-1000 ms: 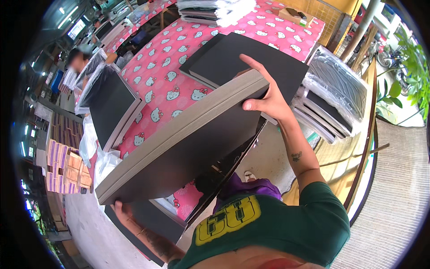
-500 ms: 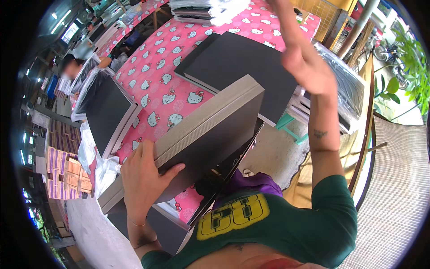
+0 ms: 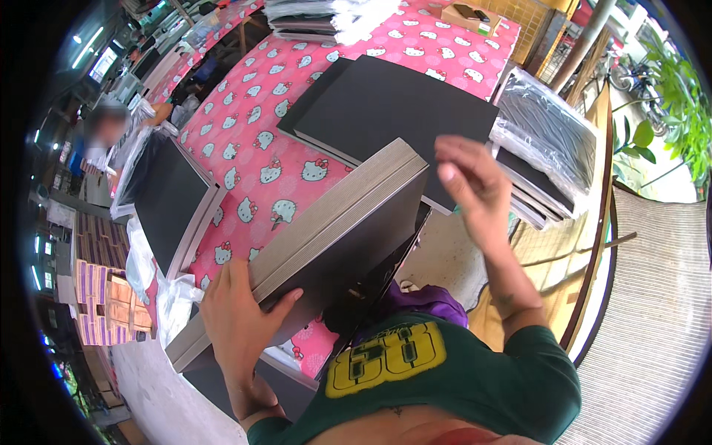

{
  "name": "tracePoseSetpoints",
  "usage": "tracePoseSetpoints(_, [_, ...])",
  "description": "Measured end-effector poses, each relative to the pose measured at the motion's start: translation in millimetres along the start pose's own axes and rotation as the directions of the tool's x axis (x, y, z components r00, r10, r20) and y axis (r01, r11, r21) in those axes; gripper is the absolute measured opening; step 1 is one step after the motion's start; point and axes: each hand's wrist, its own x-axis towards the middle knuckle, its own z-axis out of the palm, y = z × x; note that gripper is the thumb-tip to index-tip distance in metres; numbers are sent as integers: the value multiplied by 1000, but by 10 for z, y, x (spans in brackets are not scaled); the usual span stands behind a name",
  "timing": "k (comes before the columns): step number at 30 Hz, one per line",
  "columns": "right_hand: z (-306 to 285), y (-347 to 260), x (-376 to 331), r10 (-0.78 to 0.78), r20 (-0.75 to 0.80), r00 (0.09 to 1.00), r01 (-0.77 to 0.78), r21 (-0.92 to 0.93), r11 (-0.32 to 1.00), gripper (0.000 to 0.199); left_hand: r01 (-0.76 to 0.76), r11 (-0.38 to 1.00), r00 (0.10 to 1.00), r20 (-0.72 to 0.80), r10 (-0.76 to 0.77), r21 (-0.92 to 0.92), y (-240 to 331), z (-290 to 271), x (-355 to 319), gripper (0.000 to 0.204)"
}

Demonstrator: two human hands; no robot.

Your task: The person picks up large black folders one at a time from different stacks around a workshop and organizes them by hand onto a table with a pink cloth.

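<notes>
A thick black book-like block (image 3: 363, 237) with grey, layered edges stands tilted on its long side in front of me. My left hand (image 3: 241, 311) grips its near-left part, fingers over the grey edge and thumb against the black face. Raised beside the block's far-right end, my right hand (image 3: 478, 189) is empty, with its thumb apart from loosely bent fingers. Beyond the block, large black flat pieces (image 3: 400, 104) lie overlapping on the table. Another black piece (image 3: 285, 389) shows partly under my left forearm.
The table has a pink patterned cover (image 3: 245, 178). At left sits a black stack with pale edges (image 3: 170, 193), near another person. Plastic-wrapped stacks (image 3: 545, 141) stand at right, and more wrapped pieces (image 3: 308, 18) at the far edge. A small cardboard box (image 3: 467, 18) sits far right.
My right hand has come down from high at the far right toward the block's far end, its arm now bent. My left hand keeps its grip; the block has barely shifted.
</notes>
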Motion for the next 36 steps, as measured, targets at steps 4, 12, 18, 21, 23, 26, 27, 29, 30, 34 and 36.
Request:
tracePoseSetpoints(4, [186, 77, -210, 135, -68, 989, -115, 244, 963, 26, 21, 1000, 1000, 2, -21, 3, 2, 23, 29, 63])
tracePoseSetpoints(12, [320, 108, -129, 126, -139, 982, -98, 193, 976, 21, 25, 999, 1000, 9, -25, 21, -30, 58, 45, 66])
tracePoseSetpoints(18, [333, 106, -107, 150, -158, 976, -123, 168, 978, 18, 18, 1000, 1000, -11, -18, 0, -40, 83, 61, 68])
tracePoseSetpoints(21, [330, 120, -116, 149, -177, 973, -127, 131, 983, 17, 19, 1000, 1000, -13, -18, 9, -47, 101, 70, 69])
tracePoseSetpoints(23, [340, 132, -119, 129, -185, 974, -107, 123, 987, 16, 20, 1000, 1000, -22, -20, 11, -50, 89, 62, 69])
tracePoseSetpoints(26, [335, 125, -115, 102, -181, 978, -84, 104, 991, 16, 18, 1000, 1000, -25, -17, 12, -54, 83, 68, 69])
tracePoseSetpoints(27, [331, 123, -115, 105, -176, 979, -88, 103, 991, 16, 20, 1000, 1000, -22, -19, 12, -56, 85, 69, 70])
tracePoseSetpoints(29, [317, 118, -116, 109, -173, 979, -93, 99, 991, 16, 18, 1000, 1000, -17, -18, 13, -60, 90, 78, 70])
tracePoseSetpoints(30, [312, 120, -117, 106, -171, 980, -88, 109, 990, 16, 13, 1000, 1000, -22, -12, 13, -63, 98, 79, 70])
tracePoseSetpoints(34, [292, 105, -106, 139, -117, 983, -112, 212, 971, 18, 13, 1000, 1000, -23, -13, 11, -66, 100, 73, 69])
tracePoseSetpoints(36, [252, 109, -102, 103, -50, 993, -86, 271, 959, 20, 18, 1000, 1000, -21, -18, 5, -60, 98, 74, 69])
